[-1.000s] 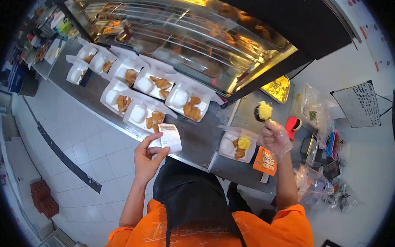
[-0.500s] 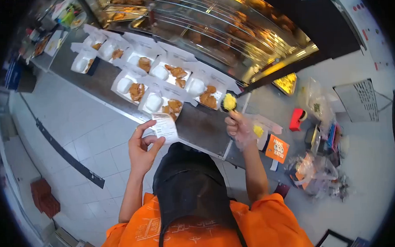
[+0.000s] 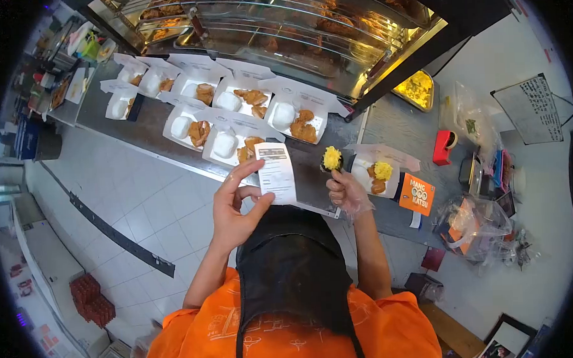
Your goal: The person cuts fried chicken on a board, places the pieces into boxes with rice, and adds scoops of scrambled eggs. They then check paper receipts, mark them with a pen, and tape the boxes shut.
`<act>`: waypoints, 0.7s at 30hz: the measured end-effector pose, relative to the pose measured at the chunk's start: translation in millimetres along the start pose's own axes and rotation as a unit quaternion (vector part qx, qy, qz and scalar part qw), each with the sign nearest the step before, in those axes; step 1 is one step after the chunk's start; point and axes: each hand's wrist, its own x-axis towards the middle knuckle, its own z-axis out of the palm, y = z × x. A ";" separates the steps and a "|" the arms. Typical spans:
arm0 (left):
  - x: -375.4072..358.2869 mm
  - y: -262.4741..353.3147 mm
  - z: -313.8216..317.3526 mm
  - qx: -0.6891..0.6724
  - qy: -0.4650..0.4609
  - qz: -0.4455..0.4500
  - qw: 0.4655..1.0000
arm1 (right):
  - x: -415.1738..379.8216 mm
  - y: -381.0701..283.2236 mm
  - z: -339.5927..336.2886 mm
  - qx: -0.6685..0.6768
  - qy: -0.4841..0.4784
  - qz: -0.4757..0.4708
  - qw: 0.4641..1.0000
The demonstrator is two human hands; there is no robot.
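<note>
A dark counter slopes from upper left to lower right. Eight open white boxes stand clustered in two uneven rows on its left stretch. Past a seam sit another open box, orange printed packaging just beside it, a red tape dispenser and, farther back, a metal tray

The print on the receipt in the left grip is too small to read, and the paper hides a corner of the takeaway box behind it. The right grip covers the handle of the black scoop; yellow food conceals the inside of its bowl. The view's top edge cuts off the display cabinet, the bottom edge the orange shirt. Handwriting on the whiteboard is illegible. Clutter at the worktop's far-left end blurs.
</note>
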 end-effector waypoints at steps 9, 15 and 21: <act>2.8 6.4 38.1 0.016 -0.032 -0.016 0.999 | -21.0 5.5 -26.7 0.006 0.036 -0.019 0.999; 6.3 3.1 65.4 -0.006 -0.071 -0.035 0.997 | -49.2 2.7 -45.3 0.028 0.038 -0.033 0.998; 13.9 -3.3 106.2 -0.005 -0.122 -0.057 0.991 | -88.4 -9.2 -71.8 0.063 0.054 -0.065 0.994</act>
